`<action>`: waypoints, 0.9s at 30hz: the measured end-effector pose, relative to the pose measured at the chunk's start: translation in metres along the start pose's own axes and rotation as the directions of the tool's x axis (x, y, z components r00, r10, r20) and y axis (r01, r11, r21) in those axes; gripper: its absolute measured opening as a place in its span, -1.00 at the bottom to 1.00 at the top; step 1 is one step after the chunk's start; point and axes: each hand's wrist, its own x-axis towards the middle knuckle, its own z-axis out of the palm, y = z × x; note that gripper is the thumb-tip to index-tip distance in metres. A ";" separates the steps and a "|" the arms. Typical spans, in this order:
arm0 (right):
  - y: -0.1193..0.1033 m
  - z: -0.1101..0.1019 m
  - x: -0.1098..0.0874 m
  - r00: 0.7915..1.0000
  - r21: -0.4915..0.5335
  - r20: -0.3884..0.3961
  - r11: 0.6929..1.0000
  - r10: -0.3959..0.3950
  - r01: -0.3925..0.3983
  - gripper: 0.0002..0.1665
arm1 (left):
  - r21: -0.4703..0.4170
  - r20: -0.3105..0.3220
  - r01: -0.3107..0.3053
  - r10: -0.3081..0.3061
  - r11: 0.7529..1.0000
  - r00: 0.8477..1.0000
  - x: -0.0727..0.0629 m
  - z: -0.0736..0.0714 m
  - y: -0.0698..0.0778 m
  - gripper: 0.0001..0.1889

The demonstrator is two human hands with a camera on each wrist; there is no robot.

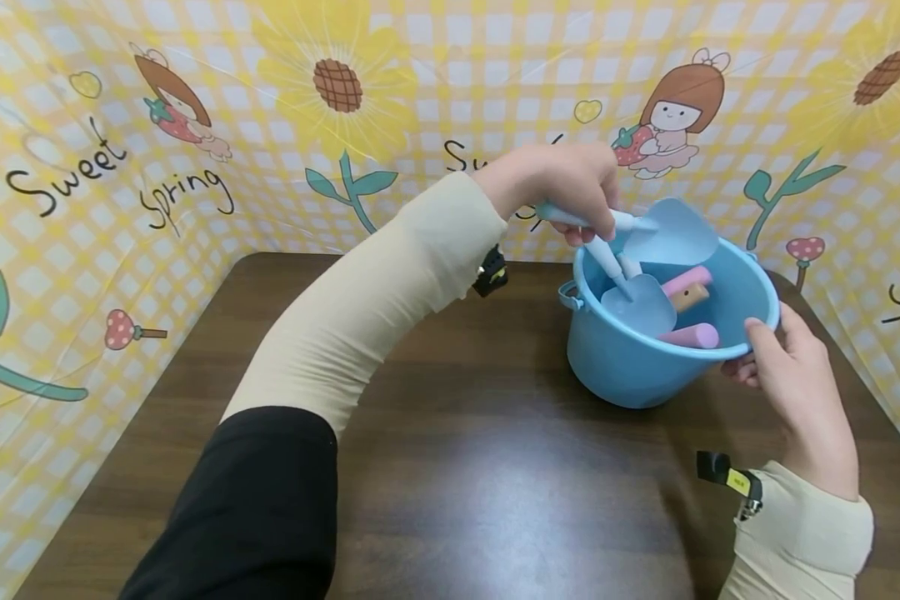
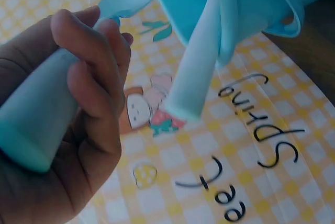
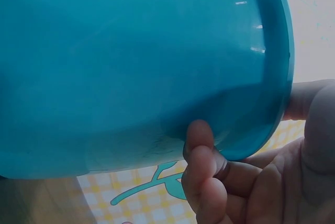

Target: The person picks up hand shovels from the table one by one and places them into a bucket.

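My left hand (image 1: 570,183) grips a light blue toy shovel by its handle (image 2: 44,103), and the shovel's blade (image 1: 678,233) is over the far side of a blue bucket (image 1: 622,375). Inside the bucket a second blue shovel (image 1: 641,304) leans, its pale handle (image 2: 194,72) sticking out over the rim just below my left hand. Two pink cylindrical pieces (image 1: 693,336) and a tan block with a dark dot (image 1: 688,297) lie in there too. At the bucket's near right, my right hand (image 1: 802,375) holds the rim, thumb on top and curled fingers (image 3: 201,164) against the outer wall.
The bucket stands on a dark brown wooden table (image 1: 450,467), toward its back right. A yellow checked cloth (image 1: 457,67) printed with flowers and girls hangs behind and along both sides. The bucket's carrying loop (image 1: 570,296) shows at its left.
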 end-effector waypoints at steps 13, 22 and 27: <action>-0.003 0.000 0.003 1.000 -0.005 -0.001 1.000 -0.015 0.015 -0.33 | 0.262 0.098 0.007 -0.033 0.965 0.995 0.028 0.020 0.015 -0.82; 0.000 -0.002 0.002 1.000 -0.023 0.007 1.000 -0.003 0.003 -0.30 | 0.368 0.080 0.090 -0.128 0.925 0.989 0.043 0.032 0.014 -0.89; 0.000 -0.001 0.001 1.000 -0.027 0.009 1.000 -0.001 0.001 -0.33 | 0.395 0.024 0.074 -0.091 0.916 0.996 0.046 0.038 0.018 -0.84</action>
